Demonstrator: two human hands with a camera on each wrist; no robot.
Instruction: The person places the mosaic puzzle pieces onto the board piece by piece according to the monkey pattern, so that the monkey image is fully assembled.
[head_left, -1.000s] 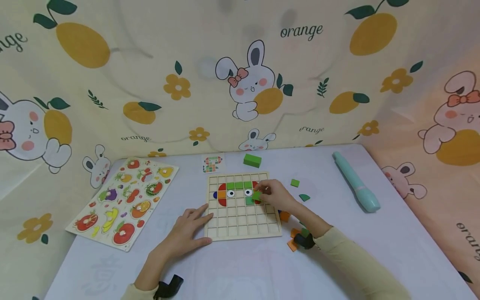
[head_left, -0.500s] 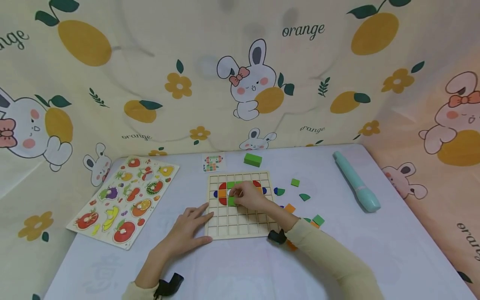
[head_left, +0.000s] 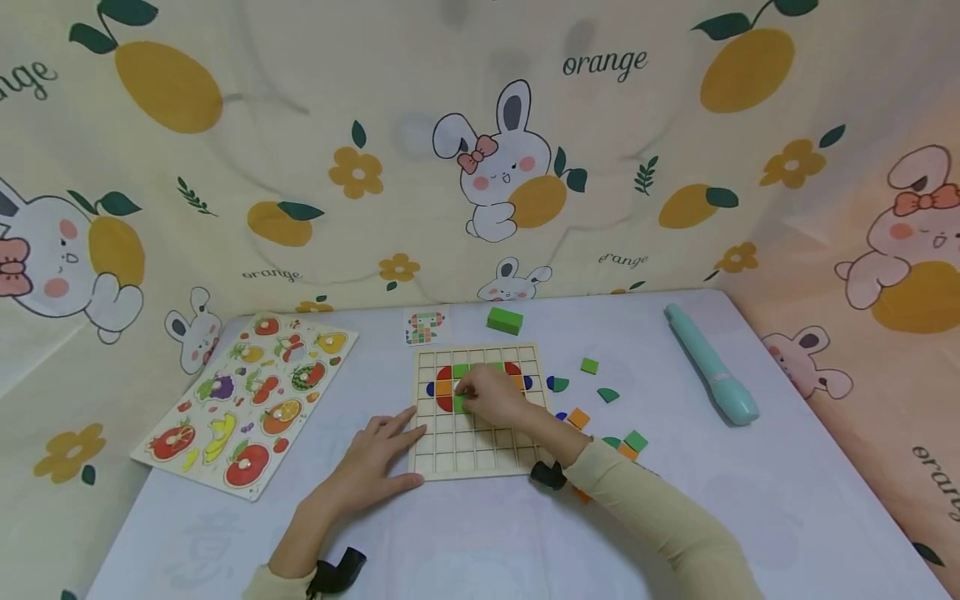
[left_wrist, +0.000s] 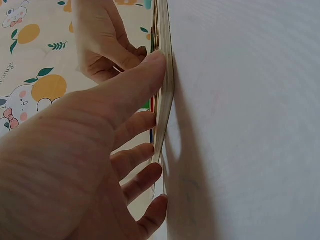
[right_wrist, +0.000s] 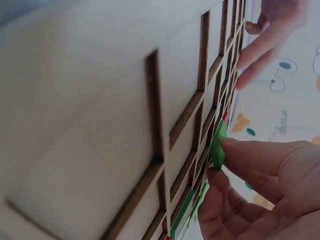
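Observation:
The wooden grid board lies mid-table, with red, orange, blue and green tiles in its upper cells. My right hand is over the board's left-centre cells, hiding some tiles. Thumb and finger of it pinch a green square tile, tilted against the grid in the right wrist view. Another green tile sits in a cell close by. My left hand rests at the board's left edge with fingers spread; in the left wrist view its thumb touches the board's side.
Loose green, orange and blue tiles lie right of the board, including a green quarter-round tile. Behind stand a green block and a small pattern card. A fruit puzzle board lies left, a teal pen-like stick right.
My right hand has moved left across the board, from the right-hand red tiles to beside the left-hand ones, with a green tile in its fingers. The left hand has stayed put.

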